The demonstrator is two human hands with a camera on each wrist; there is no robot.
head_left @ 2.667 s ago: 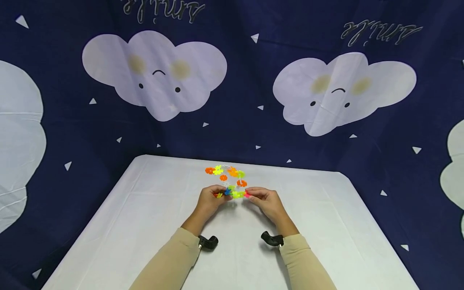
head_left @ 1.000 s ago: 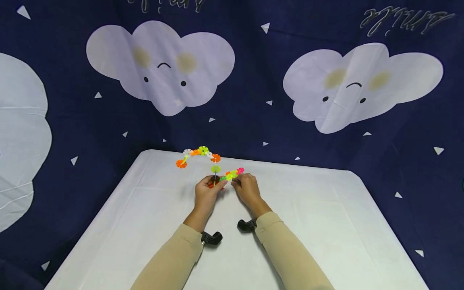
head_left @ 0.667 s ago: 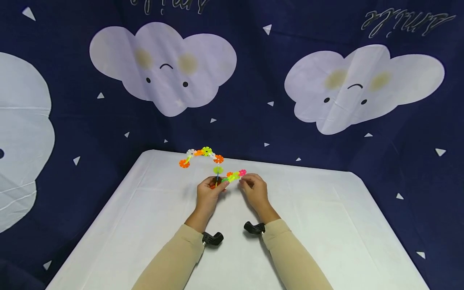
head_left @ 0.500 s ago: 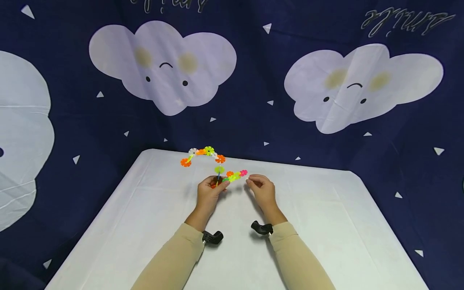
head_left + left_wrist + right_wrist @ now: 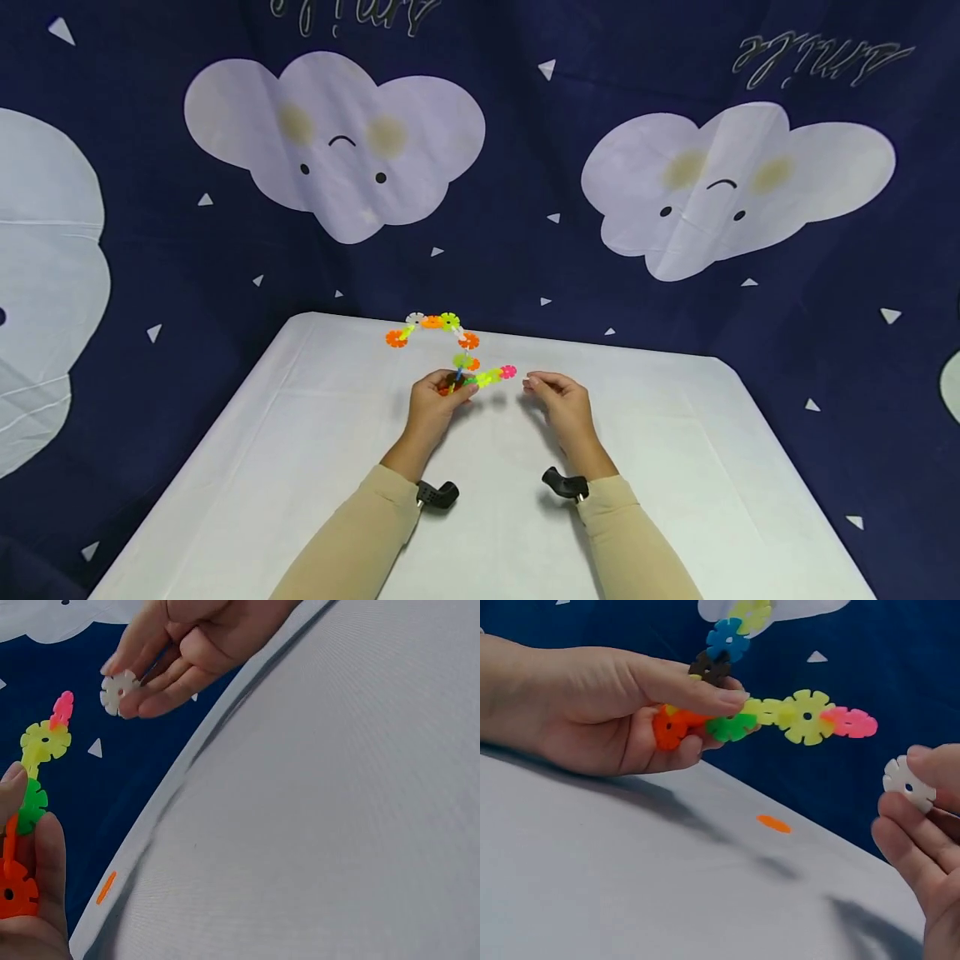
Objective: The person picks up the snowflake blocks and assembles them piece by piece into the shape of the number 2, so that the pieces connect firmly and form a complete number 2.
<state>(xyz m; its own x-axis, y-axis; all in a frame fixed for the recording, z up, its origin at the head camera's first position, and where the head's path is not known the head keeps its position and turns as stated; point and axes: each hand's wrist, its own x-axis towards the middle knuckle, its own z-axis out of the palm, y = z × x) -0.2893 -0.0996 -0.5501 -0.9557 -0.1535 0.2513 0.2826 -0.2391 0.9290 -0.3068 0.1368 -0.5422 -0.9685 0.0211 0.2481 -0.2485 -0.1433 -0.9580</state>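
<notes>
My left hand (image 5: 433, 410) grips a chain of flower-shaped interlocking plastic discs (image 5: 799, 729), its thumb lying over the middle. From this grip one run, green then yellow, reaches right to a pink disc (image 5: 853, 723) at its tip. The other run climbs through brown and blue discs (image 5: 726, 646) and curves left in the head view, ending in an orange disc (image 5: 396, 339). To the right, my right hand (image 5: 568, 410) pinches a single white disc (image 5: 897, 774) between thumb and fingers, apart from the pink tip. Fingers partly cover the white disc.
A loose orange disc (image 5: 773, 823) lies on the white-covered table (image 5: 660, 467) beyond the hands. Dark blue cloth with cloud prints (image 5: 337, 150) hangs behind the table. Each wrist wears a black camera mount (image 5: 438, 495).
Both hands were at the chain at first; my right hand has since drawn away to the right. The chain has swung round in my left hand, its pink end now pointing right.
</notes>
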